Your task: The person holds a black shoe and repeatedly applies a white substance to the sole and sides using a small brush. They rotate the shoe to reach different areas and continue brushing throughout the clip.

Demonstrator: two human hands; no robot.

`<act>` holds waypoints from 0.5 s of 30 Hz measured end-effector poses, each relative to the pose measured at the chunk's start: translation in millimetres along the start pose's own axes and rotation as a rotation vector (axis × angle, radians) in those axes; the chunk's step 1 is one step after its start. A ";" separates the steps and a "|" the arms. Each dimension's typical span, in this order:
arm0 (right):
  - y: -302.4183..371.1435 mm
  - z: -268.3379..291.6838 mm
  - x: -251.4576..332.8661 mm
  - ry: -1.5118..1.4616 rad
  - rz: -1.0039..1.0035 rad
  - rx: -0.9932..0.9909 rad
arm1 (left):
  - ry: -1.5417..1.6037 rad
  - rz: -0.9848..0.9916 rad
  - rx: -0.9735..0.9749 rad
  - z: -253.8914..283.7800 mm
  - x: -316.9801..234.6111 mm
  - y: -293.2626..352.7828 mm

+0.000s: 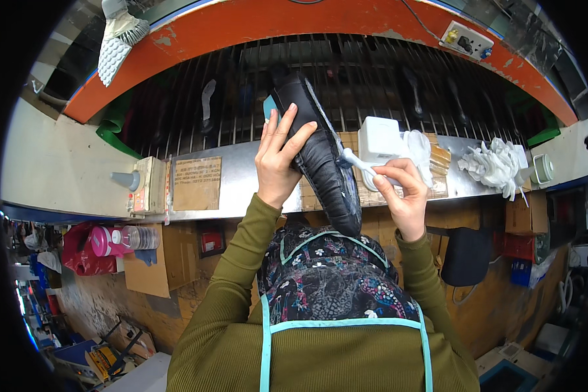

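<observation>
A black shoe upper point(317, 153) is tilted on its side in front of me, its toe pointing down toward my apron. My left hand point(281, 153) grips it, with the fingers spread over its upper part. A light, greyish edge runs along the shoe's right side. My right hand point(405, 196) pinches a small white-handled brush point(359, 162), whose dark tip meets that edge. Just beyond the brush stands a white square container point(380, 138), next to some white crumpled material point(418, 157).
A metal-barred rack or conveyor point(242, 104) with several dark shoe parts lies beyond the ledge. Cardboard point(197, 183) lies to the left, beside a box point(149, 186). A heap of white wipes or gloves point(493, 166) sits at the right. An orange beam point(242, 23) spans the far side.
</observation>
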State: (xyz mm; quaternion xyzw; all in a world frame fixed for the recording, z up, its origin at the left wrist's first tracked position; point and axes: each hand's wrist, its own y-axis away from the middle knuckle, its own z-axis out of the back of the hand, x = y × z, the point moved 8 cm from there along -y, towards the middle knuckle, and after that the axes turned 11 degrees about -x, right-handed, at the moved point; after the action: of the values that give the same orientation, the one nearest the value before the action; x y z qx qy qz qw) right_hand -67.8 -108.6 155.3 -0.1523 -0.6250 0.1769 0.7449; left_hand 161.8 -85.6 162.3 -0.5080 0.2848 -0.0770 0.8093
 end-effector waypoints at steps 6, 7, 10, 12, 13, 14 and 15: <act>15.6 8.4 -7.4 -0.084 -0.099 0.119 | -0.049 0.017 0.052 -4.8 3.5 0.8; 20.6 11.7 -9.3 -0.104 -0.133 0.131 | -0.051 0.040 0.064 -5.7 5.3 1.8; 34.0 21.4 -11.2 -0.225 -0.220 0.153 | -0.037 0.111 0.098 -9.6 9.8 5.7; 41.8 26.6 -13.3 -0.252 -0.286 0.113 | -0.005 0.172 0.115 -12.9 13.1 8.8; 44.5 28.4 -13.5 -0.282 -0.312 0.087 | -0.001 0.187 0.123 -14.7 13.6 10.3; 46.0 29.7 -13.1 -0.233 -0.303 0.062 | 0.004 0.202 0.131 -16.6 14.1 11.9; 46.6 30.0 -13.8 -0.205 -0.313 0.046 | 0.010 0.216 0.138 -18.9 14.6 13.4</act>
State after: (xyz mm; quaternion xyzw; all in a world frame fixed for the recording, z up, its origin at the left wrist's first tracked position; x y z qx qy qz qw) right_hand -102.9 -73.1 127.5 -0.0174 -0.7095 0.0879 0.6990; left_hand 161.5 -100.0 139.0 -0.4172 0.3358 -0.0112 0.8444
